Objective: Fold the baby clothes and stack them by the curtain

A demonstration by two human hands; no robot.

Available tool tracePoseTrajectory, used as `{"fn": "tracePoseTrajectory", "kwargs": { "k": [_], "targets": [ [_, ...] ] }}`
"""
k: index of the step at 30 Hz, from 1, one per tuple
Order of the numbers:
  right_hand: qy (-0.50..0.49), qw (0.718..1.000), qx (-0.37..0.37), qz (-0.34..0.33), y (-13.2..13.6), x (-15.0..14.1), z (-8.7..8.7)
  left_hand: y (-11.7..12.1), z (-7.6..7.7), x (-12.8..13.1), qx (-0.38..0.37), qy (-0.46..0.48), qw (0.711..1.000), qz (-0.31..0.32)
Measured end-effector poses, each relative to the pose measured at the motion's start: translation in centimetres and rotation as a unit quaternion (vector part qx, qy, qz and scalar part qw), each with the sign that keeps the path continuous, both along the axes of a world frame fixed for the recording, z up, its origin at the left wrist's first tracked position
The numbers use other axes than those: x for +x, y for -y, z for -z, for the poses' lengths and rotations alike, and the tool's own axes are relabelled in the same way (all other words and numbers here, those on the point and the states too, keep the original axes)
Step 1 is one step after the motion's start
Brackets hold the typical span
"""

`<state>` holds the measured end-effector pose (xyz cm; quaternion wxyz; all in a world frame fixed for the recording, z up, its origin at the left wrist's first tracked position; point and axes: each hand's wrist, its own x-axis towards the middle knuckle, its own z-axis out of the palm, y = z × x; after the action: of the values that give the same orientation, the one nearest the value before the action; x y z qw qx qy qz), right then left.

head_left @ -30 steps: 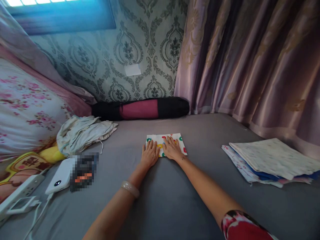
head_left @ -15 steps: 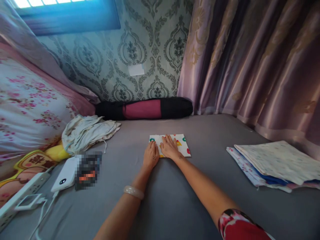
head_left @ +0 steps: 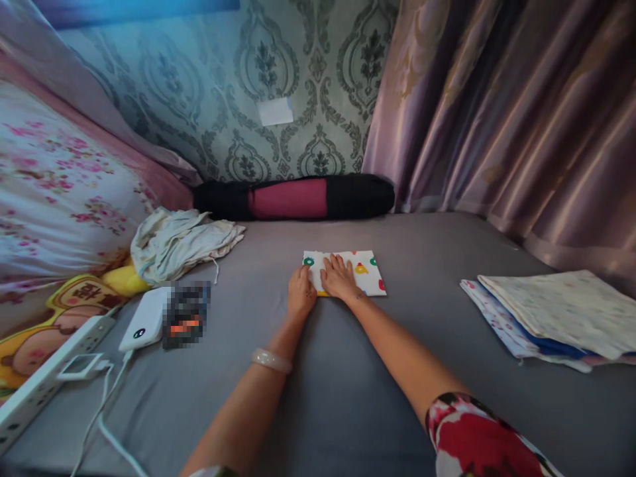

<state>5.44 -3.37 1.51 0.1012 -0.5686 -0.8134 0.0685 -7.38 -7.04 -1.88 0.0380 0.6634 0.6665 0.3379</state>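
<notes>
A folded white cloth point(head_left: 370, 281) with colourful printed figures lies flat on the grey bed sheet point(head_left: 248, 298) in front of me. My right hand point(head_left: 340, 278) rests palm down on its middle, fingers stretched and a little spread. At the cloth's left edge lies my left hand point(head_left: 301, 290), flat with its fingers pointing forward, partly on the fabric and holding nothing. A pale bangle point(head_left: 271, 361) circles my left wrist.
Folded cloths point(head_left: 556, 311) are stacked at the right. On the left lie a crumpled pale garment point(head_left: 181, 245), a white power bank point(head_left: 146, 318), a power strip point(head_left: 54, 371) with cables, and a yellow cushion point(head_left: 74, 298). A black and maroon roll point(head_left: 293, 199) lies along the wall.
The view has tilted down slightly, so everything sits higher in the picture. My right hand has shifted slightly left on the cloth, uncovering more of the yellow print. My left hand stays at the edge.
</notes>
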Motion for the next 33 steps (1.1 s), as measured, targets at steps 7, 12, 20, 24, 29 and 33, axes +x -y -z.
{"fn": "tracePoseTrajectory", "kwargs": {
  "k": [7, 12, 20, 24, 29, 33],
  "targets": [
    [-0.002, 1.000, 0.015, -0.013, -0.8, -1.3, -0.4, 0.3, -0.4, -0.2, 0.013, 0.046, 0.999, -0.027],
    [-0.005, 1.000, 0.018, -0.023, -1.1, -2.6, 0.2, 0.2, -0.6, -0.4, 0.022, 0.085, 0.994, -0.072],
    [0.003, 1.000, -0.002, -0.021, -1.5, -2.7, 0.6, 0.1, -0.8, -1.2, 0.063, 0.268, 0.953, -0.127],
    [-0.005, 1.000, -0.001, -0.023, -1.5, -3.4, -0.2, -0.3, -0.6, -1.4, 0.088, 0.346, 0.923, -0.141],
    [-0.026, 0.998, -0.002, -0.062, -1.1, -5.6, -0.4, -0.6, -0.6, -1.7, 0.124, 0.498, 0.847, -0.142],
    [-0.016, 0.998, -0.011, -0.063, -1.0, -6.5, 0.2, -0.7, -0.9, -2.1, 0.138, 0.582, 0.785, -0.161]
  ]
}}
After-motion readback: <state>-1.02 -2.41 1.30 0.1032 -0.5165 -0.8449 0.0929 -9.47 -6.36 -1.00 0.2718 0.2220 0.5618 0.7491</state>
